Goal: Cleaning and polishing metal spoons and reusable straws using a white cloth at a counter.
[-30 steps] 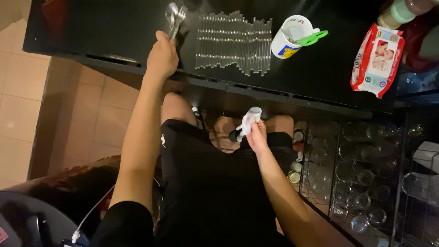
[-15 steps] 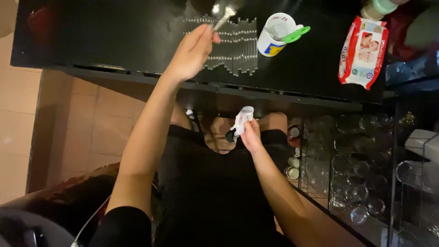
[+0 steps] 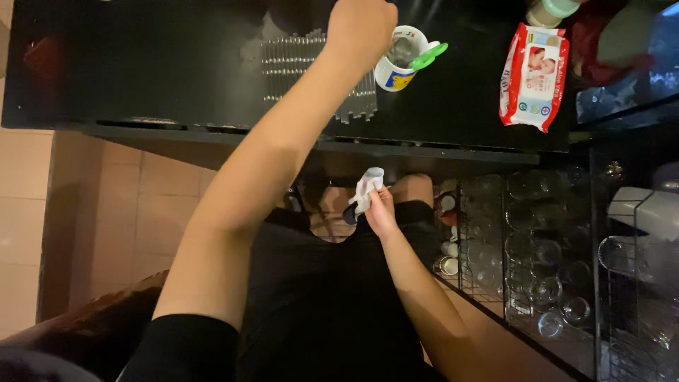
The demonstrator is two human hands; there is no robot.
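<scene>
My left hand (image 3: 362, 27) reaches across the black table (image 3: 141, 71), closed in a fist beside a white mug (image 3: 396, 71). It grips metal spoons (image 3: 404, 51), whose blurred grey ends sit at the mug's mouth. A green plastic piece (image 3: 428, 55) lies across the mug's rim. Down over my lap, my right hand (image 3: 380, 211) holds a white cloth (image 3: 368, 185) wrapped around a small dark object (image 3: 350, 214).
A clear ribbed plastic tray (image 3: 297, 64) lies under my left forearm. A red and white pack of wipes (image 3: 534, 74) and a green-capped bottle (image 3: 553, 10) sit at the right. Wire racks of glasses (image 3: 541, 272) stand below right.
My left hand has carried the metal spoons rightward from the table's left part, over the ribbed tray, to the white mug. My right hand has stayed over my lap with the cloth.
</scene>
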